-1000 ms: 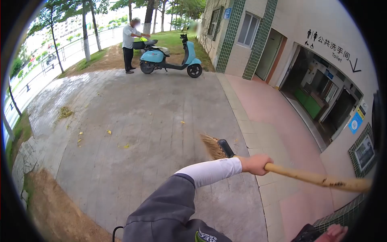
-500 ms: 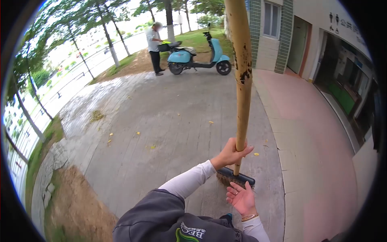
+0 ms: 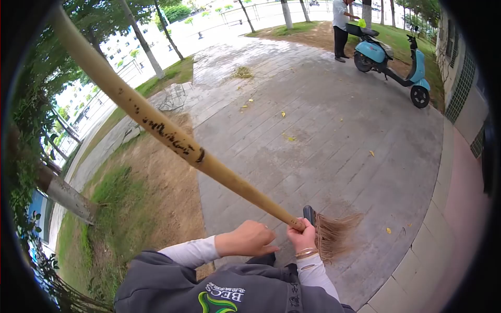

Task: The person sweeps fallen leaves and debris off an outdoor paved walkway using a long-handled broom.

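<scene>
My right hand (image 3: 302,238) is closed round the low end of a long broom's yellow handle (image 3: 229,178), just above the broom head (image 3: 309,215). The handle slants up to the upper left, its coating worn to dark patches. Brown bristles (image 3: 336,233) fan out to the right over the paving. My left hand (image 3: 247,239) is off the handle, a little to the left of my right hand, with nothing in it. Its fingers are loosely bent and partly hidden from this angle.
Yellow leaves (image 3: 283,113) and a small heap of plant litter (image 3: 242,72) lie on the grey paving (image 3: 313,151). A person (image 3: 341,28) stands by a light-blue scooter (image 3: 389,68) at the back right. Bare soil and grass (image 3: 135,195) border the left side.
My left hand has let go of the handle, and my right hand has taken hold of it. The broom has swung from upright to slanting left, bristles now pointing right. My view has turned left.
</scene>
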